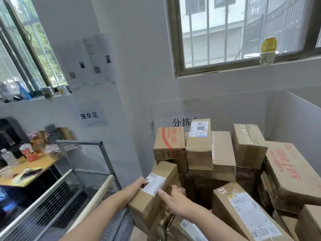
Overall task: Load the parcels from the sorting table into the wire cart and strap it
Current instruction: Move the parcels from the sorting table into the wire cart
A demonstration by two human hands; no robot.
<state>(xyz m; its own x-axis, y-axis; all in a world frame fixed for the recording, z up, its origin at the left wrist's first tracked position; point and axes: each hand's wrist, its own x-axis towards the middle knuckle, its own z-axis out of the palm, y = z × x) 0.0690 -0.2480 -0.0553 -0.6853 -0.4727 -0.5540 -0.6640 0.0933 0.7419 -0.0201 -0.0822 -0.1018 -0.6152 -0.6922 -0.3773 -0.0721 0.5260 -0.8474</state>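
Observation:
A long brown cardboard parcel (156, 192) with a white shipping label lies tilted at the left edge of a heap of parcels (225, 162). My left hand (139, 185) grips its left side by the label. My right hand (175, 200) holds its right side, thumb laid on top near the label. The wire cart (57, 202) stands to the left, below the heap, and I see no parcel inside it. The sorting table under the heap is hidden by the boxes.
A metal frame post (107, 159) rises between cart and heap. A yellow table (26, 173) with bottles and cups stands at far left. White walls and a white panel (295, 122) close in the heap behind and to the right. Several boxes (250, 216) lie right of my hands.

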